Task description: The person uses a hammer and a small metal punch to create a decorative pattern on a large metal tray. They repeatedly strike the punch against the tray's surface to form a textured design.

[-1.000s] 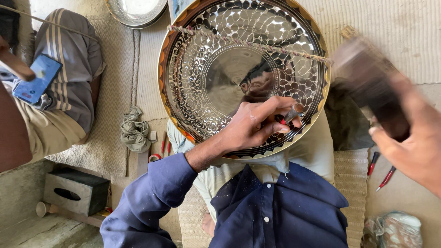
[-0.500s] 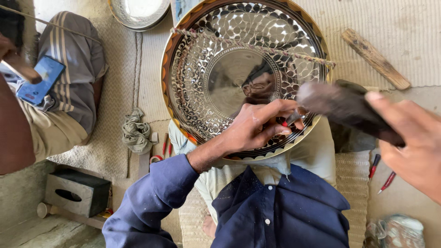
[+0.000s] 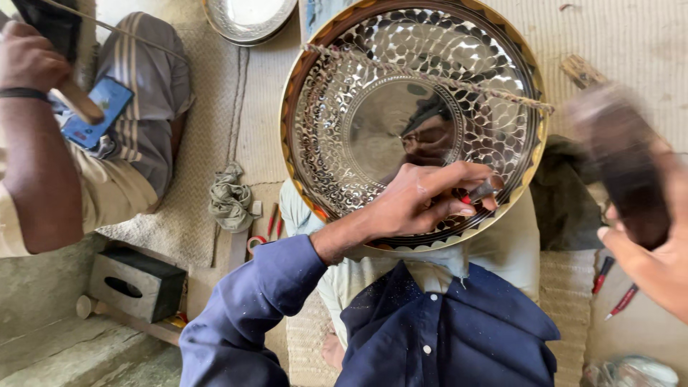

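floor workplace: woven mat (image 3: 631,43) over stone, seen from above.

left hand (image 3: 423,201): fingers curled, pinching a small punch (image 3: 481,192) with a red band; tip set against the lower right inner wall of the tray (image 3: 344,93). heel of the hand rests on the tray's rim. forearm in a blue sleeve (image 3: 244,315) comes up from lower left, elbow bent.

right hand (image 3: 656,265): at the right edge, closed round the lower end of a dark mallet (image 3: 620,161), blurred with motion, held raised to the right of the tray, apart from the punch.

tray: large, round, polished metal, hammered scale pattern around a plain mirror centre, scalloped brass-coloured rim. it lies tilted on the person's lap, near edge over pale trousers. a twisted cord (image 3: 430,75) crosses its upper half.

about it: red-handled pencils (image 3: 613,290) on the mat at right; a knotted rag (image 3: 231,201) and red-handled pliers (image 3: 264,233) at left; a dark slotted box (image 3: 136,283) lower left; a second plate (image 3: 247,18) at top.

co-worker at left: an arm (image 3: 36,165) with a dark wristband, striped trousers, a blue phone (image 3: 97,111) on the knee.
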